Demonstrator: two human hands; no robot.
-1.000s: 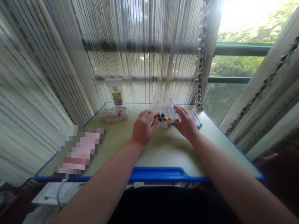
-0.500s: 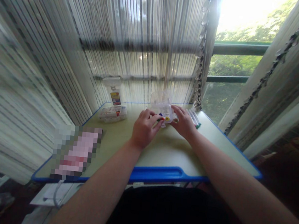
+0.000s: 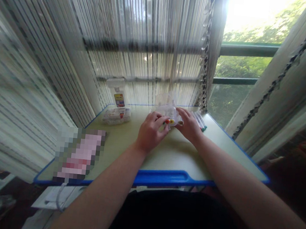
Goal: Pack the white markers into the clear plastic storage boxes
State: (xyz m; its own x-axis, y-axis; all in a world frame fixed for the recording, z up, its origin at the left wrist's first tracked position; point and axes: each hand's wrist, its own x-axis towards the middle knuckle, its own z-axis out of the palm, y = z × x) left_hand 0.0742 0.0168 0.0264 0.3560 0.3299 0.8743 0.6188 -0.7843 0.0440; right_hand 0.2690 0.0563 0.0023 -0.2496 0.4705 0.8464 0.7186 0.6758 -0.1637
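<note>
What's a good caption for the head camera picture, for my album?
Left hand and right hand at a clear box of coloured pieces on a blue-edged desk.

1. The case point(image 3: 166, 108) stands on the tabletop point(image 3: 170, 154), mid-way across and toward the back.
2. The left grip point(image 3: 151, 130) lies before the case and to its left; the right grip point(image 3: 188, 125) lies against its right side.
3. Pegs point(image 3: 172, 121) sit between the two grips, at the case's front edge.
4. Pens point(image 3: 201, 122) lie just right of the right grip.
5. A flat box point(image 3: 117, 115) lies well left of the case, with a pack point(image 3: 118, 92) upright behind it (touching or not, cannot tell).
6. A curtain point(image 3: 134, 54) hangs behind the tabletop; the window point(image 3: 242, 69) is back right.
</note>
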